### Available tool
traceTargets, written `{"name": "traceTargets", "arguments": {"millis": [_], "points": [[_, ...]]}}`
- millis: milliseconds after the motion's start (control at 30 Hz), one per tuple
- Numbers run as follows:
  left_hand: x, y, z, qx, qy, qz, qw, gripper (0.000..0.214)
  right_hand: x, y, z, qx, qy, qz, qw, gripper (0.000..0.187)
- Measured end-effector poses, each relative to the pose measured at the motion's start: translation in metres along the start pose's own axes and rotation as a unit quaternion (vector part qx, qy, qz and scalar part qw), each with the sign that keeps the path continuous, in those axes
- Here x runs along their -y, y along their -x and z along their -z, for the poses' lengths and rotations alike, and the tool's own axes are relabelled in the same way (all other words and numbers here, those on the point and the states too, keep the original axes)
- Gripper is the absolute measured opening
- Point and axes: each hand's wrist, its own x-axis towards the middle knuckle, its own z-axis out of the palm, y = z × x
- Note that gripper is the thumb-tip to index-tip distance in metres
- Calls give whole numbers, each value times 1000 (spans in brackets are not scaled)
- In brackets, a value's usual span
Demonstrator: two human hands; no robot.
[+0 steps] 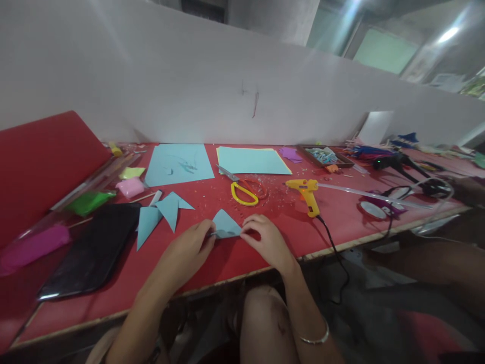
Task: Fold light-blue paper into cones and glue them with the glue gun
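A small piece of light blue paper (226, 225) with a pointed top is held just above the red table, near its front edge. My left hand (197, 241) pinches its left corner, where the lower edge looks folded. The right corner is between the thumb and fingers of my right hand (263, 236). Left of my hands lie folded blue paper cones (166, 210). Beyond the paper rests a pair of scissors (242, 188) with one yellow and one red handle loop. A yellow glue gun (306, 192) lies to the right of my right hand.
Blue sheets (253, 160) lie at the back by the white wall (182, 91). A black flat case (96, 247) and several coloured packets, including a green one (91, 203), are at left. A small tray (326, 156) sits back right. The glue gun's cord (335, 247) hangs over the edge.
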Motion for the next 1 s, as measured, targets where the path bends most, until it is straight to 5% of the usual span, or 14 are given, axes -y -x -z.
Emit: {"name": "traceTargets", "arguments": {"millis": [167, 400, 1000], "points": [[1, -5, -4, -27, 9, -12, 1000, 22, 6, -3, -1, -3, 16, -33, 999, 9], [-2, -11, -10, -52, -55, 70, 995, 29, 7, -3, -5, -12, 46, -47, 998, 10], [0, -11, -12, -57, -59, 66, 994, 28, 4, 0, -3, -30, 6, -42, 999, 8]]}}
